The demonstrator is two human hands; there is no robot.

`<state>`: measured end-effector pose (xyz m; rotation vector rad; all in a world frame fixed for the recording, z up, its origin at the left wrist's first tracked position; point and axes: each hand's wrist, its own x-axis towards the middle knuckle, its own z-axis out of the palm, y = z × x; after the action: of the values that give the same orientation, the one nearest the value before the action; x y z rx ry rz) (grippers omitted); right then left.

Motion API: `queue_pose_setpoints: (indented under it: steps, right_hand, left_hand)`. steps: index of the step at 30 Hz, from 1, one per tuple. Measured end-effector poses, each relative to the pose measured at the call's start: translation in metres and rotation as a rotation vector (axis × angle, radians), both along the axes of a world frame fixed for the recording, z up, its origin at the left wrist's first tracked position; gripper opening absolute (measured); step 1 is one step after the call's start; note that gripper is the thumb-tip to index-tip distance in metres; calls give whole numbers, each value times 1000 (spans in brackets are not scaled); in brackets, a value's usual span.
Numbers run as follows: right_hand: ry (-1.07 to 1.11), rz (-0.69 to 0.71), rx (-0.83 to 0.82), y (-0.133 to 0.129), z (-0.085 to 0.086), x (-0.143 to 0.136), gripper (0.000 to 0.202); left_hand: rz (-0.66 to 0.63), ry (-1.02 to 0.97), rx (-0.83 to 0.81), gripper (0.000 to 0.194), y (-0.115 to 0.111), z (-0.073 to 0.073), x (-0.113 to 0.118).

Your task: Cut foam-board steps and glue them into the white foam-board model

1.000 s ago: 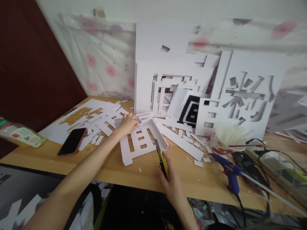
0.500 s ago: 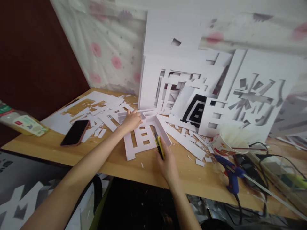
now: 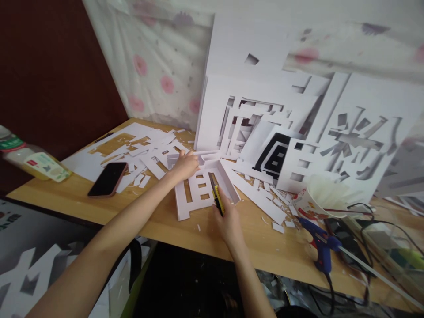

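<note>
A white foam-board character (image 3: pixel 183 207) with cut-out openings and thin upright walls lies on the wooden table. My left hand (image 3: pixel 186 165) is closed over its far left edge, fingers curled at the raised strip; the fingertips are partly hidden. In my right hand (image 3: pixel 229 217) is a yellow and black utility knife (image 3: pixel 217 198), gripped by its handle. The knife's blade points away from me over the character's right part, by an opening. Whether the blade touches the board I cannot tell.
White scraps and a cut sheet (image 3: pixel 79 157) lie at left with a phone (image 3: pixel 107 179) and a bottle (image 3: pixel 36 159). Large cut boards (image 3: pixel 245 35) lean at the back. A blue glue gun (image 3: pixel 323 245), paper cup (image 3: pixel 306 203) and cables are at right.
The whole view has shifted slightly, so things appear a little further right. Both hands keep their grips, and the knife stays over the same part of the board.
</note>
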<state>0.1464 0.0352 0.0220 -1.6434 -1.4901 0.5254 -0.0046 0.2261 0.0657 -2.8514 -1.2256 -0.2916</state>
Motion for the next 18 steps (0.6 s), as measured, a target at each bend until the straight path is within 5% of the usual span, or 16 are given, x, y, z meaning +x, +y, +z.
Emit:
queue_pose_setpoints:
  steps: [18]
  right_hand:
    - [-241,42,-296,37,13,-33,59]
  left_hand:
    - [-31,250,-175,19,6,26,2]
